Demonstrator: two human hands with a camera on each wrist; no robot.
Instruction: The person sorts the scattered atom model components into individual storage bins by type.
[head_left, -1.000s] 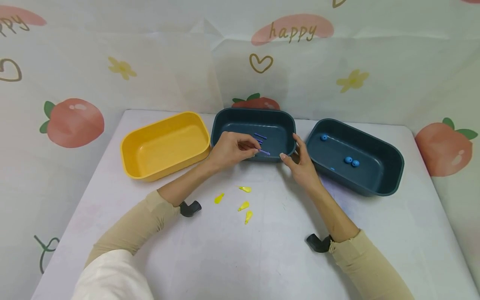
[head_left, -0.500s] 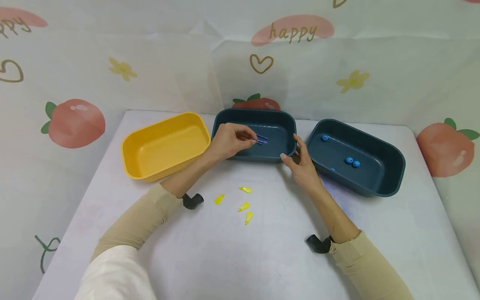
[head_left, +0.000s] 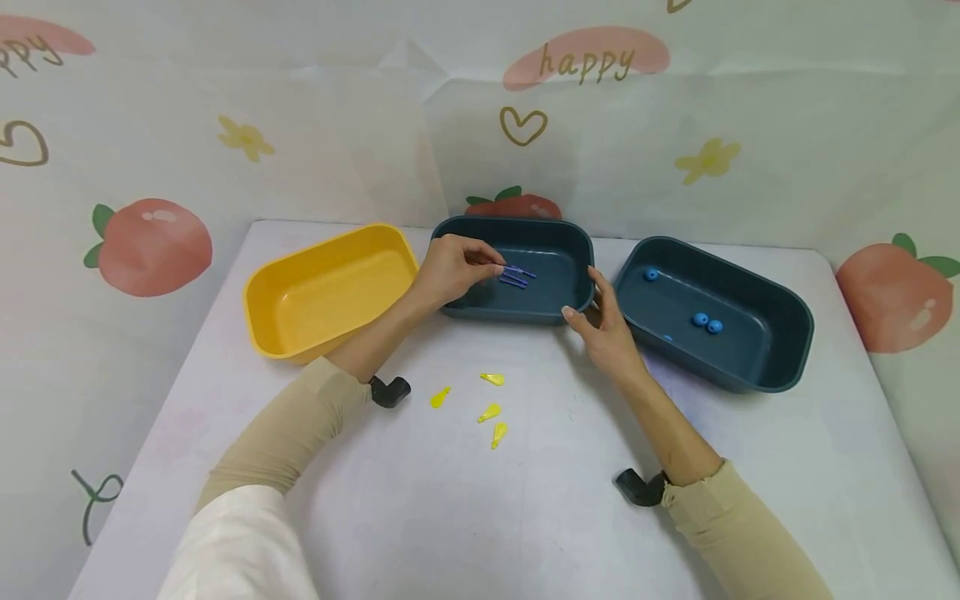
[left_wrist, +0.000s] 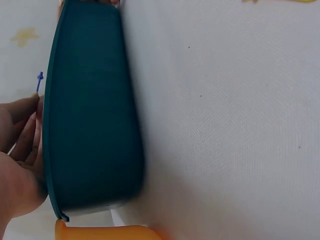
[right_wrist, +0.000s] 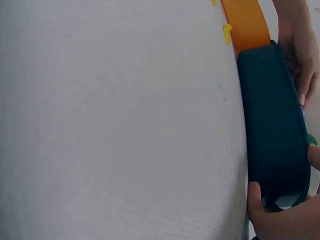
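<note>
My left hand (head_left: 454,271) is over the left half of the middle dark teal bin (head_left: 558,279). Thumb and fingertips pinch a small purple stick (left_wrist: 39,84), whose knobbed end sticks out past them in the left wrist view. Several similar purple sticks (head_left: 513,282) lie on the bin's floor just beyond the fingertips, and the hand covers part of that floor. At the bin's right end, my right hand (head_left: 611,337) grips the corner, with the thumb (right_wrist: 255,197) low on the front wall and a finger up at the rim.
To the left stands a yellow bin (head_left: 330,292); to the right, another dark teal bin (head_left: 750,354) holds several blue beads (head_left: 700,320). Several small yellow teardrop-shaped pieces (head_left: 490,412) lie on the white table (head_left: 540,508) in front. A printed cloth (head_left: 360,125) hangs behind.
My left hand has moved back and slightly left inside the middle bin, carrying the pinched purple stick toward the other sticks. The right hand has stayed on the bin's corner.
</note>
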